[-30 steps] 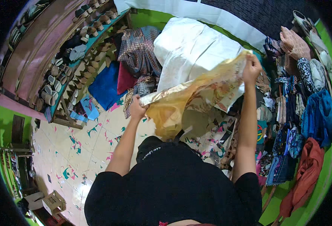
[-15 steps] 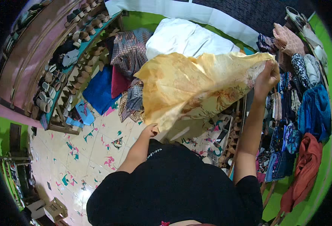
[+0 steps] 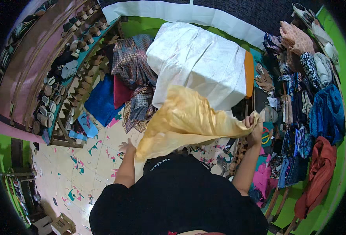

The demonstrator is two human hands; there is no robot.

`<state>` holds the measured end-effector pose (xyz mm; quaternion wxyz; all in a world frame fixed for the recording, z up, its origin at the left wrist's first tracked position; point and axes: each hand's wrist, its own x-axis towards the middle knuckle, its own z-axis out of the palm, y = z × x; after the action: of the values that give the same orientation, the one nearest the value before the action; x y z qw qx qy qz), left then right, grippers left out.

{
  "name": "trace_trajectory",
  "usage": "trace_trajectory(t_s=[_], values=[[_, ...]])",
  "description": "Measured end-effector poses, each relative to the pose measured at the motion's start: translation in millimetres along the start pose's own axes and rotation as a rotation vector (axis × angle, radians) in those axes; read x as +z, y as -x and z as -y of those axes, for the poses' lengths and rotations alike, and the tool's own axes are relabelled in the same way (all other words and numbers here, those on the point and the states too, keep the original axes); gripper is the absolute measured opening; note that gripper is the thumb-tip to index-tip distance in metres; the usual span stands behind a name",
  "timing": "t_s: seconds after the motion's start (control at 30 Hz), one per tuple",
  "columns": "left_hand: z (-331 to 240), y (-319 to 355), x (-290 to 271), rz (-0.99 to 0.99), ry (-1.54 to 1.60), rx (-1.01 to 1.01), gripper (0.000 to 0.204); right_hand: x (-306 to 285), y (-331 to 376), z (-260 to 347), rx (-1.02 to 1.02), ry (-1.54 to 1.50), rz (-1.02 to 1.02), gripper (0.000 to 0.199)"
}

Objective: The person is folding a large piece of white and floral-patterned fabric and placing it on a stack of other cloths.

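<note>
Right hand [image 3: 255, 125] pinching corner of yellow cloth [image 3: 184, 121], held up above white bundle [image 3: 198, 62]. Left hand [image 3: 128, 148] at low edge, fingers spread. One-corner grip; could slip, drop onto floor [image 3: 98, 156].

- You have a small cardboard box [image 3: 61, 224] by the lower left rim, on the tiled floor: tan, squarish, its top flaps partly open.
- Just left of it lies a pale, whitish box [image 3: 42, 222], half lost in the dark rim; you cannot tell its shape fully.
- You see no labels, signs or screens that can be made out; the shelves on your left hold footwear, not packages.
</note>
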<state>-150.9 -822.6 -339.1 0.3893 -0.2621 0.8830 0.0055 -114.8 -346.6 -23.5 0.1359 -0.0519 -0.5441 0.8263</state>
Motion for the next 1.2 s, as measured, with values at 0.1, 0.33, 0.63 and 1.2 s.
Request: trace_trajectory(t_s=[0.1, 0.33, 0.63, 1.2], values=[[-41, 17, 1, -0.218, 0.063, 0.458, 0.117, 1, 2, 0, 0.053, -0.111, 0.186, 0.028], [-181, 42, -30, -0.103, 0.882, 1.121, 0.112, 34, -41, 30, -0.058, -0.569, 1.045, 0.047], [-172, -36, -57, 0.012, 0.509, 1.322, 0.016, 34, -84, 54, -0.309, -0.257, 0.547, 0.038], [-188, -46, -159, 0.069, 0.559, 1.492, 0.049, 194, -326, 13, -0.522, 0.695, 0.013, 0.032]])
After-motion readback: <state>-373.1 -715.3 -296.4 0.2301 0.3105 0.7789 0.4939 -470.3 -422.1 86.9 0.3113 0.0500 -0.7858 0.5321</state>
